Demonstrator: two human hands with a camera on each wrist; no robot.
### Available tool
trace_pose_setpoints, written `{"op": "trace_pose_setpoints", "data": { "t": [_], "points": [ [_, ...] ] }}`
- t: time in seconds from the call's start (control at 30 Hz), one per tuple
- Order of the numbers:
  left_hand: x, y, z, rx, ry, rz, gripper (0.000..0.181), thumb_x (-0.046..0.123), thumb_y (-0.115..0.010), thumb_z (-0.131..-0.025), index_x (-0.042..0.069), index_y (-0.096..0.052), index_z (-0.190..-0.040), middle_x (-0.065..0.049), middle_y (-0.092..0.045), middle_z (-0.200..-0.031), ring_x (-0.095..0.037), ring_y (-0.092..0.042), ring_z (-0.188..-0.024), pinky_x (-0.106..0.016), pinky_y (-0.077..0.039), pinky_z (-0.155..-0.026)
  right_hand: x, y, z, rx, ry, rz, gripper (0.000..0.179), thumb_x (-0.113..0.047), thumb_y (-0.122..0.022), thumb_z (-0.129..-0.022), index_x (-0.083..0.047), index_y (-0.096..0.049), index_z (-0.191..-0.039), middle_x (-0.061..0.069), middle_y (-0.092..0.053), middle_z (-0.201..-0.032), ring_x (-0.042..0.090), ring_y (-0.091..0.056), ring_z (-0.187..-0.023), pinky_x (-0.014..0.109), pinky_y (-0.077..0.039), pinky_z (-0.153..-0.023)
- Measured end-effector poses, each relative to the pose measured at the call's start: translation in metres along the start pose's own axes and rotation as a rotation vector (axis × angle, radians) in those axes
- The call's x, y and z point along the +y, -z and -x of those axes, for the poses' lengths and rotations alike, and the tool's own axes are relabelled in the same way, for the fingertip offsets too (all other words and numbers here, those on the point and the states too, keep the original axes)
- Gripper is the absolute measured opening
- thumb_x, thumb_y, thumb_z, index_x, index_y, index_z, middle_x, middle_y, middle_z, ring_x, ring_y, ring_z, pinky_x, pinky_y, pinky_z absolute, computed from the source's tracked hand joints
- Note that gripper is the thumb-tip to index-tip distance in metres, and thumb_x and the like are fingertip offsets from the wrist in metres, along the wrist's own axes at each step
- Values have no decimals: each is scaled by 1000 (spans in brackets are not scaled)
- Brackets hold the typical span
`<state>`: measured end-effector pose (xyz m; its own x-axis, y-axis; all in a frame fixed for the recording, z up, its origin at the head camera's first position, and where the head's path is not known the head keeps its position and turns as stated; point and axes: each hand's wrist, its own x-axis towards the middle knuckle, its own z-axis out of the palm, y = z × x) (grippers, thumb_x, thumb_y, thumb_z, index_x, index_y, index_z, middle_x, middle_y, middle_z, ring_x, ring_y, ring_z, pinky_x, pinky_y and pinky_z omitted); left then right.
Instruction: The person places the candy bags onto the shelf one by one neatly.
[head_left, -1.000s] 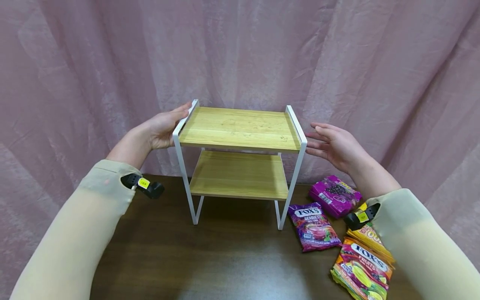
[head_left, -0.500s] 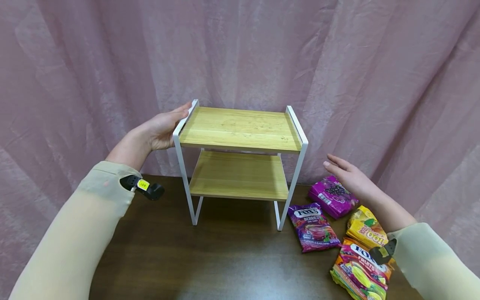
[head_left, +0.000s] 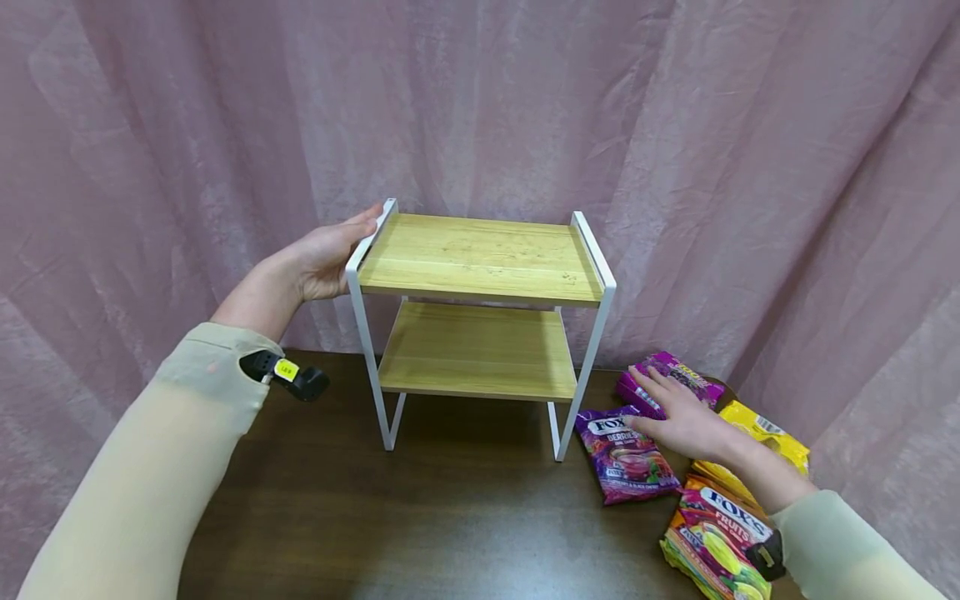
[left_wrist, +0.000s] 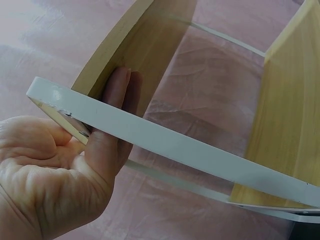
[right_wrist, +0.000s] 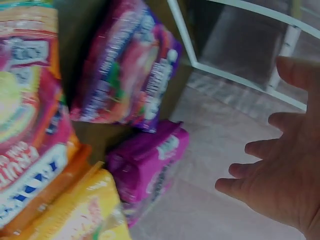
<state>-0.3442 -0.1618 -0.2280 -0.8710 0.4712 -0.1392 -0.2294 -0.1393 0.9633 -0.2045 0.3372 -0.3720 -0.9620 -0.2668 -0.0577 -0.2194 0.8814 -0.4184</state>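
Observation:
A two-tier shelf rack [head_left: 480, 258] with wood-look boards and a white metal frame stands upright on the table. My left hand [head_left: 326, 258] grips its upper left side. In the left wrist view, that hand's fingers [left_wrist: 107, 137] pass inside the white side bar and lie against the underside of the top board. On the right, my right hand [head_left: 686, 423] hovers over the candy packs with fingers spread and nothing held. Its fingertips overlap a purple grape pack [head_left: 693, 379] in the head view. Close beside the thumb lies a purple Fox's Berries bag [head_left: 633, 467].
Nearer the front right lies a Fox's Fruits candy bag [head_left: 723, 542]. A yellow pack [head_left: 772, 437] is partly hidden by the right forearm. Dark brown tabletop [head_left: 420, 525] extends in front of the rack, and a pink curtain [head_left: 480, 100] hangs behind it.
My right hand has come away from beside the rack's right side and dropped down over the candy packs. The left hand and the rack have stayed in place.

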Motion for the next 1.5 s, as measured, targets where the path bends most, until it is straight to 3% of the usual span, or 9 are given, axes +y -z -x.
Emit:
{"op": "trace_pose_setpoints", "data": {
  "t": [0.3,0.53,0.83,1.07,1.5],
  "points": [
    [0,0,-2,-3,-6,-3,56,37,-27,-112,48,-6,-163,-8,-64,-100,-17,-70,-70,-31,-64,-64,19,-42,-6,-152,-19,58,94,-32,-79,-83,-12,-32,-162,29,-14,-166,59,-8,-147,82,-18,-109],
    [0,0,-2,-16,-9,-10,57,36,-26,-112,47,-3,-163,-7,-64,-100,-16,-70,-71,-31,-64,-64,29,-56,-12,-253,-3,103,104,-39,-86,-74,-13,-34,-161,27,-15,-166,56,-8,-149,81,-16,-111],
    [-1,0,0,-16,-9,17,57,35,-26,-112,47,-4,-163,-6,-64,-96,-16,-70,-70,-30,-64,-63,34,-63,-16,-270,-15,54,103,-42,-86,-76,-15,-35,-161,25,-13,-167,54,-6,-149,81,-18,-110],
    [0,0,0,5,-9,-21,57,37,-26,-112,48,-4,-163,-8,-64,-100,-16,-70,-70,-31,-64,-64,33,-63,-17,-284,-25,25,100,-40,-87,-77,-17,-36,-161,25,-15,-166,55,-7,-149,83,-19,-108],
    [1,-3,0,12,-2,-49,57,38,-27,-111,48,-5,-163,-10,-61,-110,-17,-69,-71,-31,-64,-63,31,-69,-16,-290,-29,70,94,-38,-87,-78,-17,-42,-158,27,-21,-164,57,-14,-147,82,-23,-107]
  ]
}}
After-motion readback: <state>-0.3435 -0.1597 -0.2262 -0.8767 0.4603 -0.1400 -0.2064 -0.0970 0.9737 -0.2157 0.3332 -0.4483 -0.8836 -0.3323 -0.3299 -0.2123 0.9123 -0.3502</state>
